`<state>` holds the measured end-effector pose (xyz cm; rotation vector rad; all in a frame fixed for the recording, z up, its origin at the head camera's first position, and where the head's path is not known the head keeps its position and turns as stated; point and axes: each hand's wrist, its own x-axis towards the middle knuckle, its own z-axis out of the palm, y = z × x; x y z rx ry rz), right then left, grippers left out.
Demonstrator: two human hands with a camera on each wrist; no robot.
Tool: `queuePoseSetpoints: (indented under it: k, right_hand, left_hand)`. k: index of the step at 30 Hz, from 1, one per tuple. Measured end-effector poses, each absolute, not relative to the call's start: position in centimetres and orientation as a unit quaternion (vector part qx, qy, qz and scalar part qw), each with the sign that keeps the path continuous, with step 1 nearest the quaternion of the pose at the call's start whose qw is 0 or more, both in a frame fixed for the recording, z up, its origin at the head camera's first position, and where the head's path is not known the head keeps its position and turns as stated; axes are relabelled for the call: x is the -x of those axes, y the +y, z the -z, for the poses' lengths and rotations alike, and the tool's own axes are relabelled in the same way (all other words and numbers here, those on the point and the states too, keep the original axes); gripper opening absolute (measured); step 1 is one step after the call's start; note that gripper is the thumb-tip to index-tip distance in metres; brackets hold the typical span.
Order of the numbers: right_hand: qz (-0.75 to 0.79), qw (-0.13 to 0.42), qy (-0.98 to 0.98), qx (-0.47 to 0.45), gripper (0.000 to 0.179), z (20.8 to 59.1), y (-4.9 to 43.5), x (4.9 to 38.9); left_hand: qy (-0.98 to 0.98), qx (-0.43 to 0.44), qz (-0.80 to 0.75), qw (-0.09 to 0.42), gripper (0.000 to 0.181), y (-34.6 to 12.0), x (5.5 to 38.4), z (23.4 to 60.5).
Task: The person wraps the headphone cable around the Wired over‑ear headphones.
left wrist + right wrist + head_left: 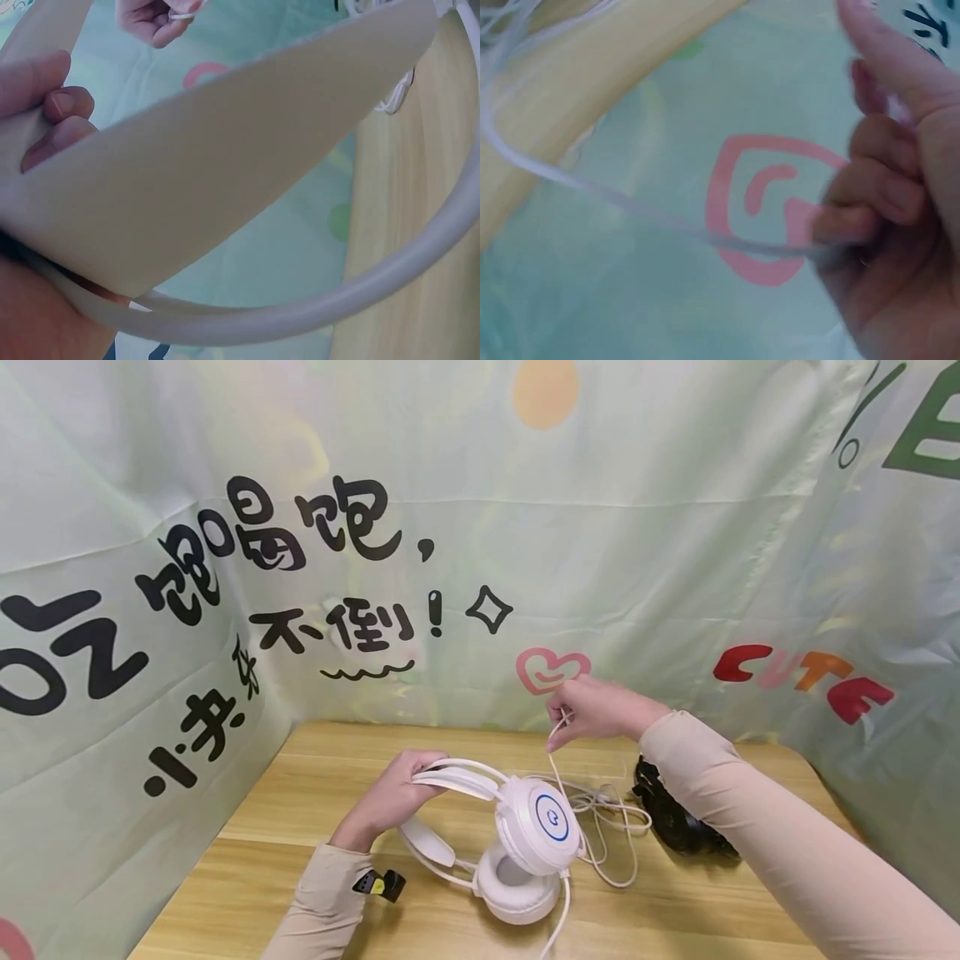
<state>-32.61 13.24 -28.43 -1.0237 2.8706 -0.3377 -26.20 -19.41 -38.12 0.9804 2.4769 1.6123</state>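
White over-ear headphones with a blue ring on the earcup are tilted over the wooden table. My left hand grips their headband at the left; in the left wrist view the fingers curl round the band. A white cable runs up from the table to my right hand, raised near the table's far edge. The right wrist view has the curled fingers holding that cable. More of the cable lies in loose loops right of the earcups.
A black crumpled-looking object lies on the table at the right, partly behind the right forearm. Printed fabric hangs closely behind the table and along both sides. On the left wrist is a small black and yellow device.
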Motion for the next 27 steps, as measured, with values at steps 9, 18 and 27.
queuePoseSetpoints:
  k: [9, 18, 27]
  right_hand:
    - [-0.031, -0.075, 0.953, 0.293, 0.074, 27.9, 12.2, 32.6]
    - [0.094, 0.051, 0.948, 0.299, 0.062, 26.9, 9.8, 32.8]
    - [0.126, 0.12, 0.939, 0.297, 0.04, 26.6, 7.9, 32.7]
  left_hand:
    - [0.794, -0.331, -0.51, 0.008, 0.024, -19.2, 25.9, 37.9]
    - [0.807, -0.321, -0.495, 0.004, 0.025, -18.0, 25.4, 37.7]
    - [0.844, -0.283, -0.456, -0.022, 0.03, -17.5, 25.3, 37.8]
